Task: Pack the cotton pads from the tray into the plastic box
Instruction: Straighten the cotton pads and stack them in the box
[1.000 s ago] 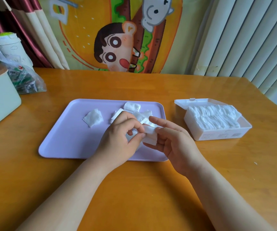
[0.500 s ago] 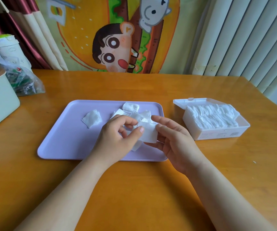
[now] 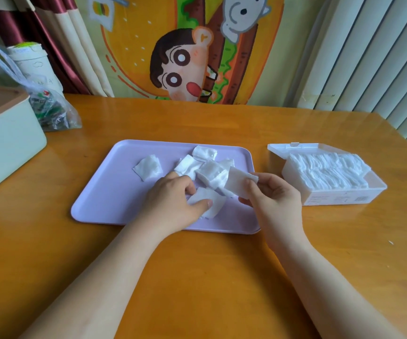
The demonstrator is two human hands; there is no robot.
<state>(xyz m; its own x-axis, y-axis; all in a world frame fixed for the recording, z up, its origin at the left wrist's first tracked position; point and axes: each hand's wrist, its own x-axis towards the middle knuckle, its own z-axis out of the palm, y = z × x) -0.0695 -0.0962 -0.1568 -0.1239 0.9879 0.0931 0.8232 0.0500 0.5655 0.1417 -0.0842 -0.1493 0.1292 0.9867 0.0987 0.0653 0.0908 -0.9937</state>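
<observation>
Right hand (image 3: 274, 199) grip: thumb + fingers pinched on a small stack of cotton pads (image 3: 240, 183), held up above the right end of the tray (image 3: 104, 192). Left hand (image 3: 173, 204) grip: thumb pressing down on another pad (image 3: 213, 201) lying on the tray, fingers curled over it, closed on that pad. More loose pads (image 3: 207, 165) piled in the tray's far right part; one single pad (image 3: 147, 170) lies apart, to the left. Plastic box (image 3: 339, 198) sits on the tabletop (image 3: 222, 277) right of the tray, lid open at the back, already packed w/ white pads. Far left: pale bin (image 3: 6, 143) + clear bag (image 3: 50, 111).
</observation>
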